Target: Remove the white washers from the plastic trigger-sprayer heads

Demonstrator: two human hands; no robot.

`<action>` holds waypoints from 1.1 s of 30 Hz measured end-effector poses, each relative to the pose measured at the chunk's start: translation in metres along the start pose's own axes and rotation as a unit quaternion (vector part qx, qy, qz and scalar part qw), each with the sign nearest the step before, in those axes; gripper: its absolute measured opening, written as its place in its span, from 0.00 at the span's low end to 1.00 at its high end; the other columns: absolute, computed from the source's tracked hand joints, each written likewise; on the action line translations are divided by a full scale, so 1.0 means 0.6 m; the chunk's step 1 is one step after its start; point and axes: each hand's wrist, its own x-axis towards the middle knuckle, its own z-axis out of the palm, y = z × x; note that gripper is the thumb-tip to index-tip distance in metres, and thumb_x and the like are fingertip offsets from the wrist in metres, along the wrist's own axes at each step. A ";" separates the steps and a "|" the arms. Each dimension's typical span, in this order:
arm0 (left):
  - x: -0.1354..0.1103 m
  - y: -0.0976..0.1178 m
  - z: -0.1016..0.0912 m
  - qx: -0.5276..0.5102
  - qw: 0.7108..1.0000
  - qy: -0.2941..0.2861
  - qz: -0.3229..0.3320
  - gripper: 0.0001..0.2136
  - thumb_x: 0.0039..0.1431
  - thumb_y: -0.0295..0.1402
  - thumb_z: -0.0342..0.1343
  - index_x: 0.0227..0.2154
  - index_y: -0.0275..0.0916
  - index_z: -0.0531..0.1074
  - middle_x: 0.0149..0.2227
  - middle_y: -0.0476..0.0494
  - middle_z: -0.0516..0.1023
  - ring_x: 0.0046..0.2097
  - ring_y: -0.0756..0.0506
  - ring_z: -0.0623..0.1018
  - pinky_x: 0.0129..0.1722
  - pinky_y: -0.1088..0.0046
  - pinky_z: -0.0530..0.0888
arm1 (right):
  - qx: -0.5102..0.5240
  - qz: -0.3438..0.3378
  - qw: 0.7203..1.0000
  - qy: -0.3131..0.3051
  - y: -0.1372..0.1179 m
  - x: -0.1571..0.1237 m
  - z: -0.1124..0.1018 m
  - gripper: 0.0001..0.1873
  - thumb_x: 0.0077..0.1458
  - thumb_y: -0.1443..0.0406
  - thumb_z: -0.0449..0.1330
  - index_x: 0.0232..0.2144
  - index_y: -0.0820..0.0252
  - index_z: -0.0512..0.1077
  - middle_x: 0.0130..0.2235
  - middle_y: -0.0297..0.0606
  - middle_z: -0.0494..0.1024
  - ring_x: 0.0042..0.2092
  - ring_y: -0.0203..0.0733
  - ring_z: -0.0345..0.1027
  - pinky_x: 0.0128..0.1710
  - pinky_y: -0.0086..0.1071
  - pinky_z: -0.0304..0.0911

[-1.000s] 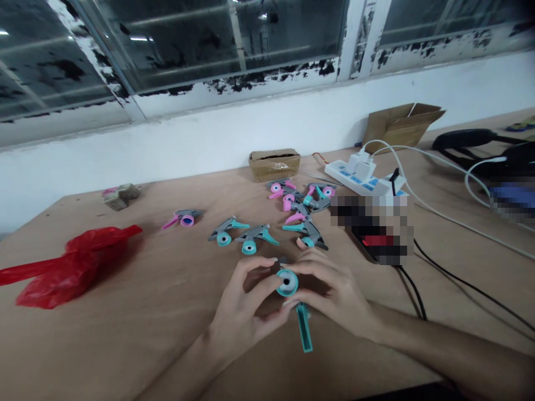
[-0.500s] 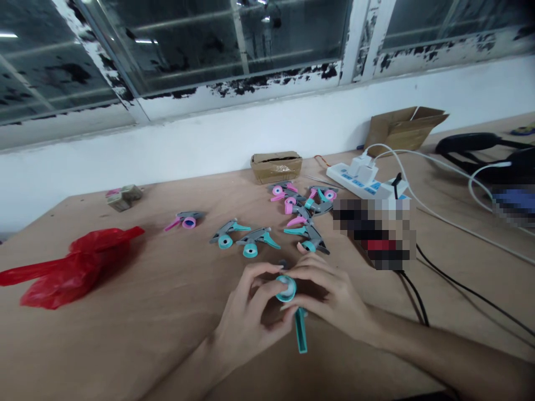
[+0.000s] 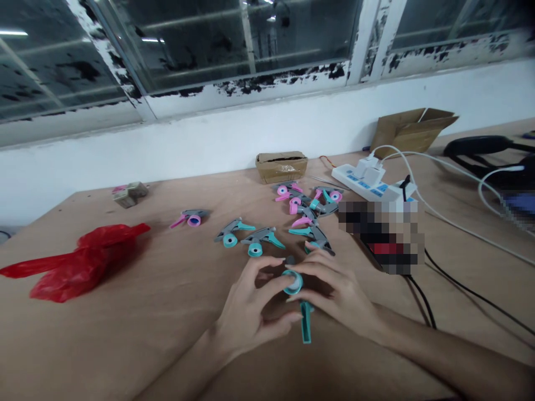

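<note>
Well, right hand [image 3: 343,291] pinches teal sprayer [image 3: 306,322] (left hand [image 3: 246,309], fingers apart, at its ring [image 3: 300,283]).

- Spray head [image 3: 298,286]: plastic, grey and turquoise; gripped by the right hand [image 3: 340,287], with the left hand [image 3: 251,306] against it.
- Collar: turquoise ring, white inside; mouth faces the camera, left index fingertip at the opening.
- Trigger [image 3: 306,328]: turquoise, channel-shaped; points toward the wearer.
- Grey end [image 3: 290,260]: projects beyond the collar, partly hidden.
</note>
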 end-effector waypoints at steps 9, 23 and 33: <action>0.013 -0.065 -0.018 0.159 0.954 0.112 -0.227 0.12 0.56 0.36 0.55 0.43 0.42 0.68 0.44 0.42 0.68 0.44 0.44 0.72 0.42 0.64 0.75 | -0.179 -0.019 0.983 -0.016 -0.002 0.053 -0.037 0.15 0.53 0.60 0.62 0.43 0.58 0.71 0.40 0.38 0.77 0.44 0.43 0.68 0.56 0.47 0.51; 0.011 -0.087 0.018 0.220 0.936 0.054 -0.268 0.12 0.55 0.35 0.55 0.42 0.39 0.64 0.41 0.42 0.70 0.40 0.43 0.75 0.35 0.66 0.76 | -0.385 -0.066 0.870 -0.301 0.141 0.286 0.042 0.07 0.47 0.65 0.66 0.32 0.60 0.77 0.36 0.43 0.79 0.46 0.53 0.68 0.57 0.58 0.34; 0.015 -0.077 -0.003 0.083 0.957 0.148 -0.235 0.10 0.55 0.26 0.54 0.40 0.39 0.65 0.40 0.44 0.71 0.36 0.48 0.76 0.35 0.69 0.76 | -0.137 0.087 0.968 -0.192 0.089 0.208 0.024 0.17 0.57 0.60 0.57 0.46 0.61 0.70 0.45 0.47 0.76 0.46 0.48 0.70 0.48 0.44 0.62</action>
